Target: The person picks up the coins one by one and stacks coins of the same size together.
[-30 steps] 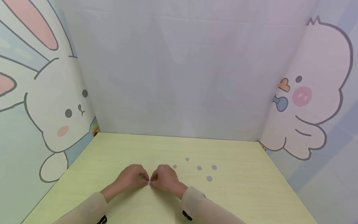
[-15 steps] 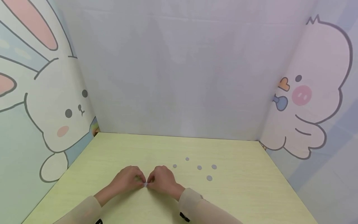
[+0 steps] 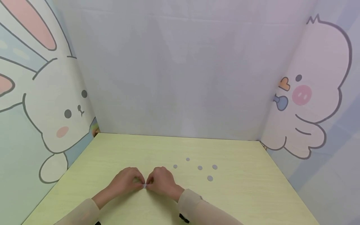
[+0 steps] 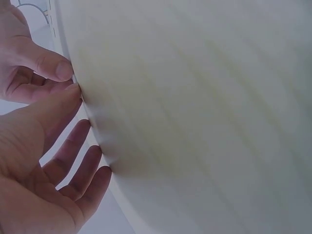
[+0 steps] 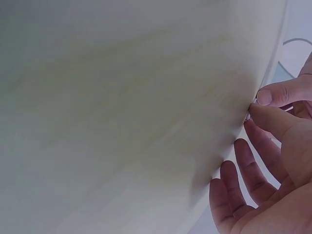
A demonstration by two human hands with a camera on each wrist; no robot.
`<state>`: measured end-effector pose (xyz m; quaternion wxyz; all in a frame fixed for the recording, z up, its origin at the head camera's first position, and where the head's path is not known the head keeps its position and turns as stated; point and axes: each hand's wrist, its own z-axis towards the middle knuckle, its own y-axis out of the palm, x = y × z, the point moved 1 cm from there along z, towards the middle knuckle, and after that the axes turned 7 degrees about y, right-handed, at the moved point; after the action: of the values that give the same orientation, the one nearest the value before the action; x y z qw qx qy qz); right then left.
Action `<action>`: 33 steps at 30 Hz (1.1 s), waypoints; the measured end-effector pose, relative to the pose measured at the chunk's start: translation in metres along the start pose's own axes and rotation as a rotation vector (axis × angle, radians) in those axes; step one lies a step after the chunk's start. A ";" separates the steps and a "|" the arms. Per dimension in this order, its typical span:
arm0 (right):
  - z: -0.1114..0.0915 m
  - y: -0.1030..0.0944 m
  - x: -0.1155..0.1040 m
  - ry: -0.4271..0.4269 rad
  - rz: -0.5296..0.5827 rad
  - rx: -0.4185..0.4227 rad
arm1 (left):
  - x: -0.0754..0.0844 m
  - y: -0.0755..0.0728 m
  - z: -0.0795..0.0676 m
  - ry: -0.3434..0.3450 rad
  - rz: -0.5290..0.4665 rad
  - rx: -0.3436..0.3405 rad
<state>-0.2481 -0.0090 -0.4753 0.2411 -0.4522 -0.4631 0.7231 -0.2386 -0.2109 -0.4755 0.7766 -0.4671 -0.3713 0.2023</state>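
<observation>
Low in the head view, a small round grey coin [image 3: 144, 186] sits between the fingertips of both hands at the tabletop. My left hand [image 3: 126, 181] pinches its left side with thumb and forefinger. From the other side, my right hand [image 3: 161, 182] pinches it the same way. The fingers cover most of the coin. In the left wrist view, the other fingertips of the left hand [image 4: 44, 165] touch the table surface. A sliver of the coin [image 5: 247, 117] shows by the right thumb and forefinger in the right wrist view.
Several more grey coins lie flat and apart on the pale yellow table [image 3: 247, 193], to the right of the hands, among them a far coin [image 3: 187, 159] and a near coin [image 3: 210, 178]. A plain curtain [image 3: 180, 78] closes off the back; cartoon-printed panels flank the table.
Both hands have shifted slightly left and nearer to the person, with the coin between them, mostly in the first half second. The other coins lie as before.
</observation>
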 end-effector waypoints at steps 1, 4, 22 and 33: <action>0.000 0.000 0.000 0.000 -0.001 0.001 | 0.000 0.000 0.000 -0.002 -0.004 -0.001; 0.001 0.001 -0.001 -0.002 -0.003 0.004 | -0.001 -0.001 -0.001 -0.008 -0.019 -0.002; -0.004 -0.007 0.003 0.017 0.034 -0.023 | -0.001 0.000 -0.004 -0.031 -0.021 -0.002; -0.019 -0.052 0.044 0.024 0.044 0.005 | 0.003 -0.001 -0.003 -0.088 -0.019 -0.029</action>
<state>-0.2562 0.0568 -0.4510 0.2318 -0.4701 -0.4484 0.7241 -0.2345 -0.2115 -0.4740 0.7544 -0.4654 -0.4124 0.2102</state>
